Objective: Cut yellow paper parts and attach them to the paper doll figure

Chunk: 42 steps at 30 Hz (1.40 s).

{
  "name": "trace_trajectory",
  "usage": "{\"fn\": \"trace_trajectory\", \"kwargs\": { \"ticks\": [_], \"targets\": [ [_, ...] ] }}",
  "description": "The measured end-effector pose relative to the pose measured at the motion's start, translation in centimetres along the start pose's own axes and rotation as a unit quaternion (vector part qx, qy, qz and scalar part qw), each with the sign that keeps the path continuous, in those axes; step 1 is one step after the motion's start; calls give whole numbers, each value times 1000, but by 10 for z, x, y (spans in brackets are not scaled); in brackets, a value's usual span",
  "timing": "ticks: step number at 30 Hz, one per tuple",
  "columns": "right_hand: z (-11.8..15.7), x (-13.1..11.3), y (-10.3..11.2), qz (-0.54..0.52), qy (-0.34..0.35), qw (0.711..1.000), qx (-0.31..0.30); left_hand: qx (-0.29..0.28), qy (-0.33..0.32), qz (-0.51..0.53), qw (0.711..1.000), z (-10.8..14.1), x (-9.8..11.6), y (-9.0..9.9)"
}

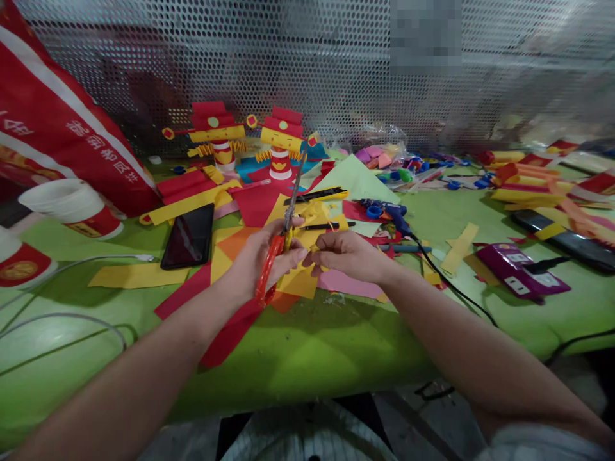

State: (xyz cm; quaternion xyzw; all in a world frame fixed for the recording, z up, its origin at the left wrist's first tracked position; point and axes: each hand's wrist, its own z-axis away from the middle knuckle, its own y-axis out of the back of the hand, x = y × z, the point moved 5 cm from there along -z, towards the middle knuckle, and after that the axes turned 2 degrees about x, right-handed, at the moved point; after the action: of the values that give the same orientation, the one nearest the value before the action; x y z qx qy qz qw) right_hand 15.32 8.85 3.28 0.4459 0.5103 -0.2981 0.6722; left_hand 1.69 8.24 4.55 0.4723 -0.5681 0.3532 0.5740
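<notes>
Red-handled scissors [271, 262] are in my left hand [262, 256], their blades pointing up and away from me. Its fingers are closed around the handles, and a bit of yellow paper shows by its fingertips. My right hand [343, 255] is just to the right, its fingertips pinched together; what they hold is too small to make out. Beneath both hands lie yellow, orange, red and pink paper sheets [300, 282]. Beyond them a yellow-and-black cutter [321, 194] and a black pen-like tool [327, 225] rest on the pile.
Two paper-cup figures [280, 144] stand at the back. A black phone [188, 237] and stacked paper cups [72, 208] are left. A blue glue gun [391, 212], its cord and a purple power socket [521, 270] lie right on the green table [312, 358].
</notes>
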Motion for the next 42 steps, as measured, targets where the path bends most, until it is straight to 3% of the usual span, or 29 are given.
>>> {"fn": "trace_trajectory", "kwargs": {
  "ticks": [11, 20, 28, 34, 38, 42],
  "targets": [
    [4, 0, -7, 76, 11, 997, -25, 9, 27, 18, 999, 0, -2, -9],
    [2, 2, -8, 5, -3, 998, -59, -11, 20, 71, 997, 0, -6, -9],
    [-4, 10, 3, -192, -33, 980, 26, 48, -26, 27, 998, -2, 0, 2],
    [-3, 10, -11, -206, -45, 977, -11, 70, -51, 47, 995, -1, -1, 1],
    [-4, 10, -14, -203, -42, 978, 16, 74, -28, 9, 997, -1, -3, 2],
    [-6, 9, -5, -232, -14, 970, 71, 74, 8, -94, 993, -5, -7, 10]
  ]
}}
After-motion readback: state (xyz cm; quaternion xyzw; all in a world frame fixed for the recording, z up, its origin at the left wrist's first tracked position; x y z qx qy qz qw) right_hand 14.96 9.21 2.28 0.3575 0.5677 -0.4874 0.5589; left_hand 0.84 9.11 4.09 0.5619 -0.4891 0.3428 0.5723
